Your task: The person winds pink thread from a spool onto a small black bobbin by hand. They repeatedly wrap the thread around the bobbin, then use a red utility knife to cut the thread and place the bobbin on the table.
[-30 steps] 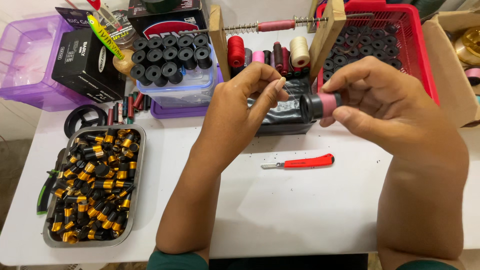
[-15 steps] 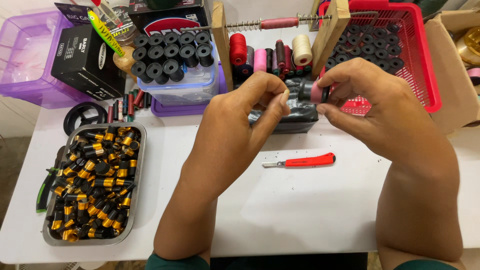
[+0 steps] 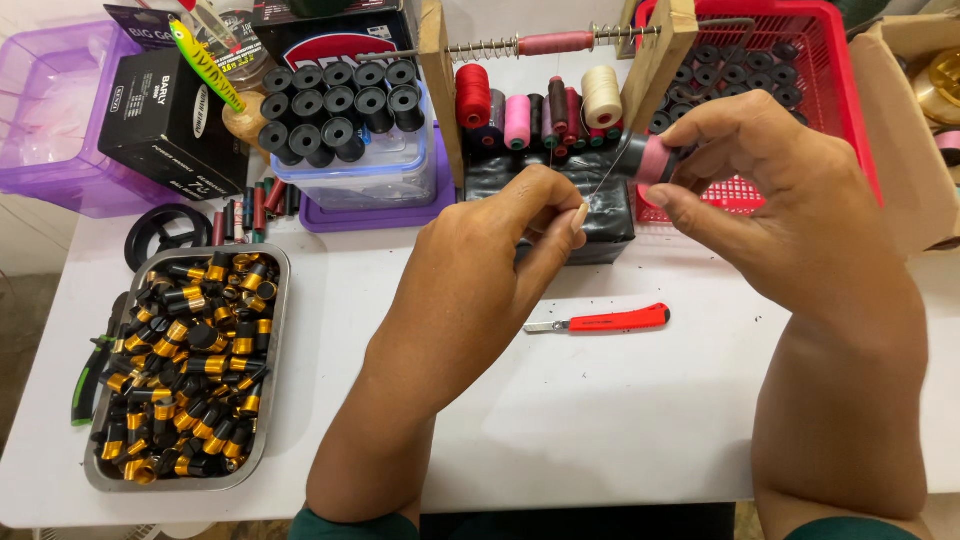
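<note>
The right hand (image 3: pixel 770 200) is raised over the far part of the desk (image 3: pixel 600 420), with the forearm sloping up from the near edge. Its fingers are closed around a small spool (image 3: pixel 655 158) wound with pink thread. The left hand (image 3: pixel 500 250) is held beside it, lower, with the fingertips pinched shut on a thin thread (image 3: pixel 608 172) that runs up to the spool. Under the hands, a red knife (image 3: pixel 605 321) is laid flat on the desk. A metal tray (image 3: pixel 268 400) of black and gold parts is set near the left edge. A red basket (image 3: pixel 850 90) is placed at the far right corner.
</note>
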